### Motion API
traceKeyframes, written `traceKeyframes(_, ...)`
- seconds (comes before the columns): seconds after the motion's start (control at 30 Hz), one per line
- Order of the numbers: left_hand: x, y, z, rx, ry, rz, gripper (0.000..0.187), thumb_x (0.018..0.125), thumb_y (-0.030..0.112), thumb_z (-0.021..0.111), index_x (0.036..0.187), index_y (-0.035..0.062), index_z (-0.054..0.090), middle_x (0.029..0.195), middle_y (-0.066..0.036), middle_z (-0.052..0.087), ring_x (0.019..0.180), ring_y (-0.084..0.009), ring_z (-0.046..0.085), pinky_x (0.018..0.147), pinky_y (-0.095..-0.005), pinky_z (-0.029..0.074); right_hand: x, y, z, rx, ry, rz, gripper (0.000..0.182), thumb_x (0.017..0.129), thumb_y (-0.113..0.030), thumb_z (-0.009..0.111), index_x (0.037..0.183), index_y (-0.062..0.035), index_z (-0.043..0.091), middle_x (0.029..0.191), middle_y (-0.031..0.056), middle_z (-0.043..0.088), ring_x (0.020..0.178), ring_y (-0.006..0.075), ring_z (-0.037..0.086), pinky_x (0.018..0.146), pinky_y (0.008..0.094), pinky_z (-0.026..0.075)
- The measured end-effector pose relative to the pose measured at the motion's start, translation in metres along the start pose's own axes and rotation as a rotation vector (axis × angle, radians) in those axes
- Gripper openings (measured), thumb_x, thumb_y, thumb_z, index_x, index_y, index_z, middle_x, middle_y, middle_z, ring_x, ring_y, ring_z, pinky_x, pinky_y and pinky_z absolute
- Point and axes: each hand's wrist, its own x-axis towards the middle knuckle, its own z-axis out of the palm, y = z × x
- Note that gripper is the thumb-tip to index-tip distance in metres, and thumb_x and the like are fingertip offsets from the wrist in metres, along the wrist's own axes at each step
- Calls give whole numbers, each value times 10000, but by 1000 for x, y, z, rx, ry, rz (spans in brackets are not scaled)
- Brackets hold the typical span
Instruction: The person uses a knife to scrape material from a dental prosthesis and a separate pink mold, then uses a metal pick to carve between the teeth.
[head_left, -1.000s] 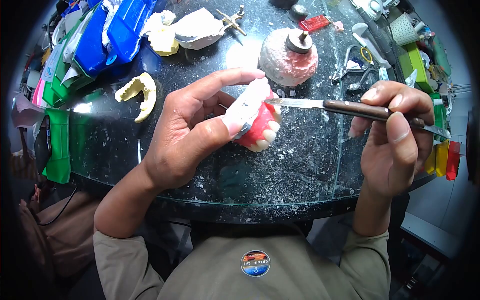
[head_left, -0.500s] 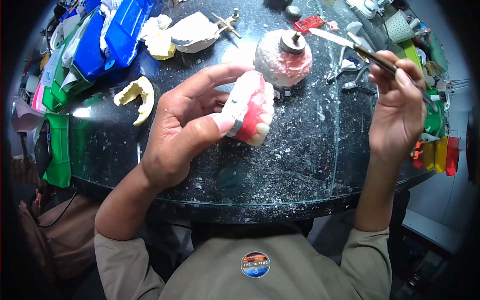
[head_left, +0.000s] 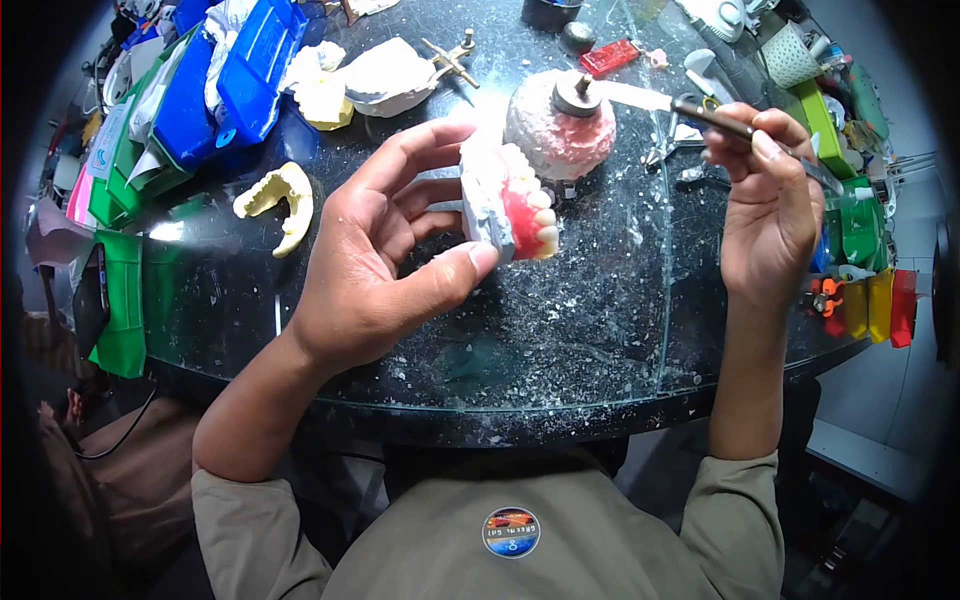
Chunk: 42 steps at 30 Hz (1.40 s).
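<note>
My left hand (head_left: 385, 250) grips a dental model (head_left: 508, 208) between thumb and fingers, above the dark table. The model has a pale plaster base, with red wax and cream teeth facing right. In my right hand (head_left: 770, 200) is a knife (head_left: 715, 115) with a dark handle, pinched by thumb and fingers. Its pale blade points left, towards a metal knob on a rough pink and white plaster lump (head_left: 555, 125). The blade tip is close to the knob; whether they touch I cannot tell.
A yellow horseshoe-shaped cast (head_left: 285, 205) lies left of my left hand. Blue bins (head_left: 255, 75) stand at the back left, near plaster pieces (head_left: 390, 78). A red block (head_left: 608, 57) lies behind the lump. White debris dots the black tabletop (head_left: 560, 350).
The dental model has turned in my left hand, showing more of its plaster side. My right hand and the knife have shifted left, bringing the blade nearer the knob.
</note>
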Motion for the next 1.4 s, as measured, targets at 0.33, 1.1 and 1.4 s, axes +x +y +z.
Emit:
traceKeyframes(0.33, 1, 0, 0, -5, 41, -22, 708, 713, 102, 631, 1306, -81, 291, 1215, -179, 451, 1119, -228, 499, 985, -363, 388, -1, 14, -7, 38, -59, 137, 146, 834, -61, 483, 950, 29, 489, 924, 207, 594, 757, 210, 622, 739, 325, 515)
traceKeyframes(1.1, 0, -5, -1, 206, 32, 114, 695, 683, 74, 619, 1292, -69, 316, 1209, -172, 476, 1129, -222, 496, 992, -351, 376, -25, -32, 34, -269, -415, -262, 206, 793, -56, 442, 990, 2, 417, 931, 239, 511, 763, 231, 547, 606, 303, 506)
traceKeyframes(1.4, -1, -5, -1, 256, 39, 134, 703, 682, 96, 623, 1294, -65, 317, 1213, -171, 475, 1128, -221, 499, 999, -356, 370, -25, -33, 36, -428, -464, -363, 214, 771, -67, 457, 974, -16, 410, 913, 232, 520, 717, 209, 553, 564, 288, 519)
